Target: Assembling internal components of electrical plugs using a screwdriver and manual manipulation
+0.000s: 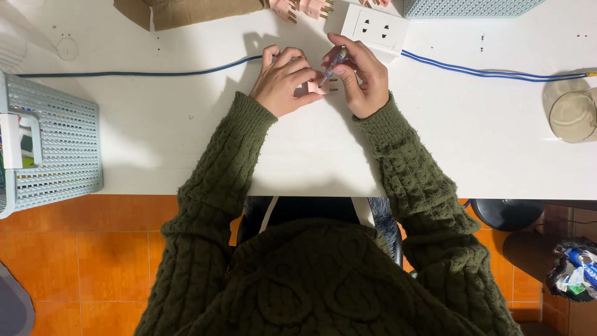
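My left hand (283, 84) pinches a small pink plug (319, 88) with brass prongs against the white table (155, 130). My right hand (364, 78) grips a small screwdriver (334, 64) with a clear handle, its tip angled down onto the plug. Both arms wear dark green knitted sleeves. Most of the plug is hidden under my fingers.
A white socket block (375, 27) with a blue cable (497, 73) lies just beyond my hands. More pink plugs (305, 7) and a cardboard box (186, 11) sit at the far edge. Pale blue baskets stand left (59, 149) and top right (466, 6). A glass cup (573, 113) is at right.
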